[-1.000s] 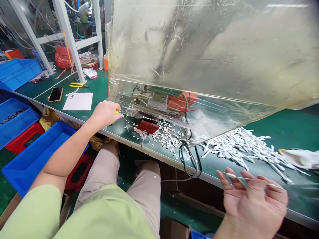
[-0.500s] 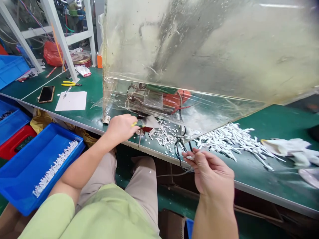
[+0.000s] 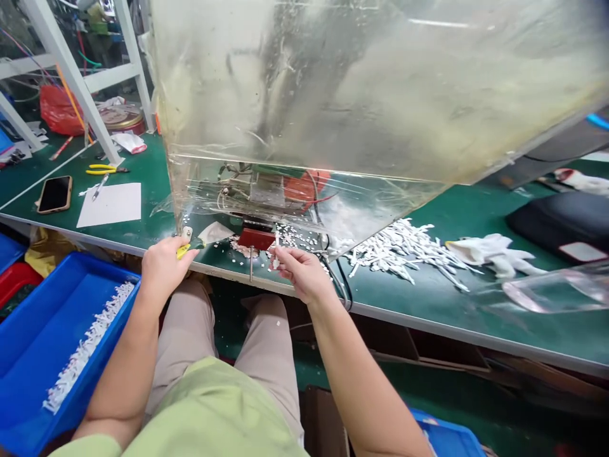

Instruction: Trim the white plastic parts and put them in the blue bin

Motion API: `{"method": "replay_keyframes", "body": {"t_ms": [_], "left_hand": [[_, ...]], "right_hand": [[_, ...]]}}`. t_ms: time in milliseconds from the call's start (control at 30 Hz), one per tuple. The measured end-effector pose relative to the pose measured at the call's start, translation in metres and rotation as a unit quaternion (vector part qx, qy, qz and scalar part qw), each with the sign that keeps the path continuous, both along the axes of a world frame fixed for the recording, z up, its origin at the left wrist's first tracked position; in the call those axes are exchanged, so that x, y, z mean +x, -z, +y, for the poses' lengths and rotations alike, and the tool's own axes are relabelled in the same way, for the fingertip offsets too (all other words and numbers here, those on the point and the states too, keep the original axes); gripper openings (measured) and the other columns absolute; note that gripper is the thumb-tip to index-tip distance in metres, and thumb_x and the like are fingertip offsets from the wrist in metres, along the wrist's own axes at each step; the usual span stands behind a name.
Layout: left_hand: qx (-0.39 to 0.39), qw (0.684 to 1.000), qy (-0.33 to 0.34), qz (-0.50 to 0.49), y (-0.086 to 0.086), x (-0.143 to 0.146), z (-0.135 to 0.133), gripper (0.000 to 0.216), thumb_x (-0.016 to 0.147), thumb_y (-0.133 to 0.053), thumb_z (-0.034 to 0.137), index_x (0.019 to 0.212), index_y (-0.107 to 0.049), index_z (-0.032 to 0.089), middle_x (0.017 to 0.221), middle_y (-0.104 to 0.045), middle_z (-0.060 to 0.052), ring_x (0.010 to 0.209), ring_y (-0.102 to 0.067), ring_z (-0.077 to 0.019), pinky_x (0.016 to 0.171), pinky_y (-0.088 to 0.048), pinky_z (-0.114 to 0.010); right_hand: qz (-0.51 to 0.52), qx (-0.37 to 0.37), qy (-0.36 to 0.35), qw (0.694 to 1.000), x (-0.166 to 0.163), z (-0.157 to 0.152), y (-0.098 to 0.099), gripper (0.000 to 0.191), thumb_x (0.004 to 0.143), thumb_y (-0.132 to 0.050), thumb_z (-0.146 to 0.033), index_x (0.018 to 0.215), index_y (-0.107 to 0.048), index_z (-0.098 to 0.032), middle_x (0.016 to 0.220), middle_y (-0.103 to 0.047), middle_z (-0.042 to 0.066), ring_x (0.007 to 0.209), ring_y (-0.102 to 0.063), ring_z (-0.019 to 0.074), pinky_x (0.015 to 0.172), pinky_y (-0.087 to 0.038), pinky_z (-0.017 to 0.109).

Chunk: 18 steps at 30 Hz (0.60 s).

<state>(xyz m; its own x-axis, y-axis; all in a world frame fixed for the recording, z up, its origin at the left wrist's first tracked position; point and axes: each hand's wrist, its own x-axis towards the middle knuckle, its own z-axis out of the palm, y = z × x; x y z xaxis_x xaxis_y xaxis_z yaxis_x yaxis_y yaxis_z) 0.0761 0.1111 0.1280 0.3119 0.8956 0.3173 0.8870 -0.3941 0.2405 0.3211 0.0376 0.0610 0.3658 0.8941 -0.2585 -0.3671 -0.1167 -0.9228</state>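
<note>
My left hand (image 3: pixel 166 263) is closed around the yellow handle of a scraper (image 3: pixel 216 233), its pale flat blade lying low over the bench edge. Between the fingertips of my right hand (image 3: pixel 302 273) is a small slim white plastic part (image 3: pixel 276 242), held upright just right of a dark red block (image 3: pixel 257 238). A thin metal rod (image 3: pixel 251 263) stands in front of that block. Tiny white bits (image 3: pixel 297 236) are scattered behind my right fingers. Farther right lies a heap of long white parts (image 3: pixel 399 247).
A large cloudy plastic shield (image 3: pixel 333 95) hangs over the bench. Black cables (image 3: pixel 343 282) drop over the edge near my right wrist. At left are a blue bin (image 3: pixel 28 343) with white parts, a phone (image 3: pixel 54 194), paper (image 3: pixel 109 204) and pliers (image 3: pixel 104 169). Gloves (image 3: pixel 495 252) lie right.
My left hand has drawn back leftward with the scraper, away from the red block. My right hand has moved left from beside the cables to the block, bringing a white part. The view has shifted right.
</note>
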Motion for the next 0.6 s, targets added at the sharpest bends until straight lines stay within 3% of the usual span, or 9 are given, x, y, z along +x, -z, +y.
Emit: {"method": "replay_keyframes", "body": {"t_ms": [133,367,600], "left_hand": [[-0.007,1.0,0.002,-0.016,0.006,-0.003,0.0,0.024,0.077,-0.061,0.036,0.094,-0.07,0.022,0.096,-0.071,-0.007,0.09,-0.066,-0.0248,0.078,-0.049,-0.032],[-0.008,1.0,0.0,-0.029,0.014,-0.011,0.001,0.025,0.077,-0.061,0.038,0.094,-0.071,0.022,0.097,-0.071,-0.007,0.088,-0.066,-0.0245,0.078,-0.049,-0.032],[-0.011,0.999,-0.01,-0.039,0.019,-0.012,0.003,0.025,0.077,-0.061,0.038,0.095,-0.07,0.023,0.096,-0.071,-0.007,0.088,-0.066,-0.0244,0.078,-0.049,-0.031]], "right_hand": [[0.064,-0.018,0.003,0.998,-0.001,0.018,0.006,0.041,0.05,-0.083,-0.046,0.072,-0.07,-0.014,0.058,-0.059,0.0,0.045,-0.047,0.0038,0.034,-0.031,0.012],[0.139,-0.032,0.045,0.989,-0.008,0.035,0.015,0.024,0.059,-0.078,-0.034,0.072,-0.068,-0.016,0.06,-0.062,0.0,0.045,-0.05,0.0053,0.032,-0.03,0.013],[0.139,-0.051,0.06,0.987,-0.013,0.041,0.01,0.02,0.063,-0.075,-0.033,0.071,-0.065,-0.017,0.057,-0.061,-0.001,0.043,-0.05,0.0061,0.03,-0.029,0.014]]}}
